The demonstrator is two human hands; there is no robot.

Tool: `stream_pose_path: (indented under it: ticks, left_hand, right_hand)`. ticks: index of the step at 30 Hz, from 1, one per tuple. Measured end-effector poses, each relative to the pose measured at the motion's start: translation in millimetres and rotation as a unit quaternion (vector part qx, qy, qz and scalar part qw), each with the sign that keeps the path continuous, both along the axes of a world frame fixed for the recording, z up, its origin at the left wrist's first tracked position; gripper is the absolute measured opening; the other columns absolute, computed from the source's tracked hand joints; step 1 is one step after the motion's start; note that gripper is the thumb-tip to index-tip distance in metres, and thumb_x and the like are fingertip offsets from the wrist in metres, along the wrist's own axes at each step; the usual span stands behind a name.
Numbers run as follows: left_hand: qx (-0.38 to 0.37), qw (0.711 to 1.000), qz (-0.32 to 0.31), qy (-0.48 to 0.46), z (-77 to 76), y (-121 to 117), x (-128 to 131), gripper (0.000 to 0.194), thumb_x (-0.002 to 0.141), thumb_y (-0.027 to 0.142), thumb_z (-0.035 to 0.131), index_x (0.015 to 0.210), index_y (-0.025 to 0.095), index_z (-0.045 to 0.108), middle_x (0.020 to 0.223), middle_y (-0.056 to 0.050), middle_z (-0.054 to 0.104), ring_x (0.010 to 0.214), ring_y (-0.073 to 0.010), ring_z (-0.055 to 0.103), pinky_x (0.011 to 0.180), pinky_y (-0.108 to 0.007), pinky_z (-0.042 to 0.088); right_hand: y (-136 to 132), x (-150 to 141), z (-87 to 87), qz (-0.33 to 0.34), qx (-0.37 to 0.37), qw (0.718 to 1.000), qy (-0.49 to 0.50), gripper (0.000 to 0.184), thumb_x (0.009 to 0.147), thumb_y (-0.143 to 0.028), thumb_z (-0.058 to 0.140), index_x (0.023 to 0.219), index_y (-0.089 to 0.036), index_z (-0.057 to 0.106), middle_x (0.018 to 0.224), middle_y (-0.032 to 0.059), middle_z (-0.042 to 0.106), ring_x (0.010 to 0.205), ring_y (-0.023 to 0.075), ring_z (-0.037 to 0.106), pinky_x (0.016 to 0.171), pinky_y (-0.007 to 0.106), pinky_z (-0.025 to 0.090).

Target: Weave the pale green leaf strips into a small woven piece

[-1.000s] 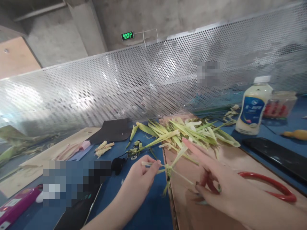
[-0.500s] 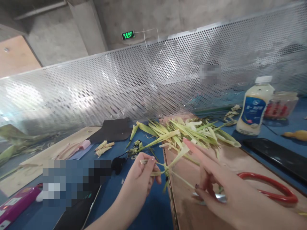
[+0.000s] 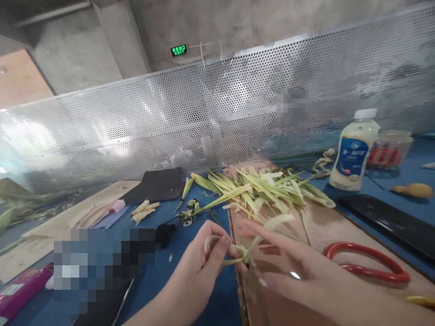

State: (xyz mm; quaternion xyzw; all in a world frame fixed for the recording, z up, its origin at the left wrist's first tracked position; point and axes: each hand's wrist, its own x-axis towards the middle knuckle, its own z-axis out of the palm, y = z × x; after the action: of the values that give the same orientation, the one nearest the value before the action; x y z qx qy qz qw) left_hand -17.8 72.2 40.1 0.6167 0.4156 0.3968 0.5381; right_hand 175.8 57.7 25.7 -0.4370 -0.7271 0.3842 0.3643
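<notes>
A small knotted piece of pale green corn husk strips [image 3: 243,251] is pinched between the thumb and fingers of my left hand [image 3: 207,256], one strip curling up over the thumb. My right hand [image 3: 292,267] is close on the knot's other side, blurred; its index finger stretches toward the piece and its thumb is apart. I cannot make out whether those fingertips touch a strip. Scissors with red handles [image 3: 370,271] lie on the brown board under my right hand, blades mostly hidden. Beyond both hands a pile of corn husk strips [image 3: 265,188] covers the board's far end.
To the right are a milky drink bottle [image 3: 353,151], a clear jar [image 3: 390,149], a black phone [image 3: 384,217] and a small yellow gourd-shaped thing [image 3: 413,190]. On the left are a purple box [image 3: 23,292] and a dark sheet [image 3: 154,183]. A perforated metal screen [image 3: 190,117] stands behind.
My right hand has let go of the thin strand it pinched and moved left, closer to the knot. The knotted piece has shifted slightly right and down in my left hand.
</notes>
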Motion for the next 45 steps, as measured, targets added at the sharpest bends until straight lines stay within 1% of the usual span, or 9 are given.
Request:
stream_pose_path:
  ticks: [6, 12, 16, 20, 23, 26, 31, 35, 45]
  left_hand:
    - [0.006, 0.999, -0.036, 0.037, 2.8, -6, 2, 0.026, 0.08, 0.043, 0.054, 0.082, 0.019, 0.046, 0.068, -0.001, 0.061, 0.067, -0.0136, 0.058, 0.063, -0.023, 0.041]
    - [-0.013, 0.997, -0.046, 0.059, -4.1, 1, 0, 0.03, 0.072, 0.032, 0.064, 0.095, 0.02, 0.047, 0.074, 0.0, 0.062, 0.071, -0.0148, 0.06, 0.067, -0.025, 0.042]
    - [-0.007, 0.997, -0.031, 0.069, -4.2, 2, 0, 0.03, 0.071, 0.031, 0.065, 0.094, 0.02, 0.05, 0.074, 0.0, 0.061, 0.07, -0.0138, 0.058, 0.065, -0.024, 0.042]
    - [-0.007, 0.997, -0.03, 0.071, -2.7, 3, 1, 0.033, 0.069, 0.033, 0.067, 0.094, 0.018, 0.052, 0.073, 0.0, 0.06, 0.066, -0.0125, 0.056, 0.06, -0.022, 0.041]
    - [-0.048, 0.996, -0.034, 0.067, -3.6, 5, 1, 0.036, 0.071, 0.041, 0.063, 0.096, 0.017, 0.055, 0.064, 0.003, 0.055, 0.046, -0.0062, 0.044, 0.046, -0.018, 0.033]
    - [-0.121, 0.989, -0.068, 0.059, -3.8, 6, 2, 0.042, 0.069, 0.047, 0.064, 0.096, 0.017, 0.056, 0.055, 0.007, 0.047, 0.036, -0.0023, 0.028, 0.037, -0.017, 0.023]
    - [-0.099, 0.991, -0.091, 0.026, 0.0, 2, 6, 0.041, 0.055, 0.041, 0.076, 0.083, 0.015, 0.061, 0.063, 0.002, 0.056, 0.05, -0.0068, 0.046, 0.048, -0.019, 0.036]
    - [-0.068, 0.994, -0.083, 0.028, 2.7, -1, 6, 0.031, 0.059, 0.038, 0.075, 0.075, 0.014, 0.061, 0.069, -0.003, 0.062, 0.065, -0.0137, 0.056, 0.061, -0.024, 0.043]
    - [-0.033, 0.994, -0.076, 0.071, 3.9, -3, 5, 0.023, 0.066, 0.033, 0.069, 0.079, 0.015, 0.064, 0.078, -0.004, 0.066, 0.073, -0.0158, 0.059, 0.068, -0.026, 0.045]
  right_hand:
    - [-8, -2, 0.7, 0.027, 0.033, 0.999, -0.017, 0.039, 0.081, -0.028, 0.053, 0.12, -0.03, 0.055, 0.105, 0.0025, 0.066, 0.095, 0.0185, 0.061, 0.083, 0.032, 0.051]
    - [-5, -1, -0.1, -0.001, 0.037, 0.998, -0.053, 0.036, 0.083, -0.02, 0.049, 0.117, -0.029, 0.057, 0.095, 0.0019, 0.068, 0.093, 0.0175, 0.061, 0.087, 0.033, 0.049]
    - [-5, -2, 0.3, -0.008, 0.013, 1.0, -0.019, 0.039, 0.082, -0.022, 0.053, 0.12, -0.029, 0.055, 0.1, 0.0026, 0.067, 0.092, 0.0164, 0.061, 0.083, 0.03, 0.051]
    - [-7, -3, 6.2, 0.012, -0.015, 1.0, 0.0, 0.043, 0.082, -0.022, 0.053, 0.124, -0.029, 0.051, 0.101, 0.0035, 0.066, 0.08, 0.014, 0.063, 0.078, 0.028, 0.052]
    - [-8, -3, 8.2, 0.015, -0.007, 1.0, -0.009, 0.044, 0.082, -0.021, 0.052, 0.125, -0.029, 0.049, 0.1, 0.0029, 0.067, 0.081, 0.0144, 0.063, 0.078, 0.029, 0.052]
    - [-9, -2, 4.0, -0.008, 0.049, 0.998, -0.032, 0.041, 0.082, -0.024, 0.052, 0.122, -0.031, 0.053, 0.107, 0.0023, 0.065, 0.093, 0.0175, 0.062, 0.083, 0.031, 0.051]
    - [-11, -2, -2.3, -0.029, 0.089, 0.994, -0.063, 0.04, 0.081, -0.026, 0.051, 0.121, -0.033, 0.053, 0.112, 0.0008, 0.063, 0.101, 0.0202, 0.06, 0.084, 0.032, 0.051]
    - [-13, -4, 0.8, -0.049, 0.078, 0.993, -0.073, 0.036, 0.083, -0.026, 0.049, 0.117, -0.03, 0.057, 0.107, 0.0023, 0.066, 0.097, 0.0199, 0.062, 0.077, 0.028, 0.054]
    - [-14, -8, 3.0, -0.039, 0.035, 0.998, -0.034, 0.024, 0.084, -0.029, 0.048, 0.101, -0.026, 0.064, 0.092, 0.0026, 0.069, 0.087, 0.017, 0.065, 0.069, 0.023, 0.054]
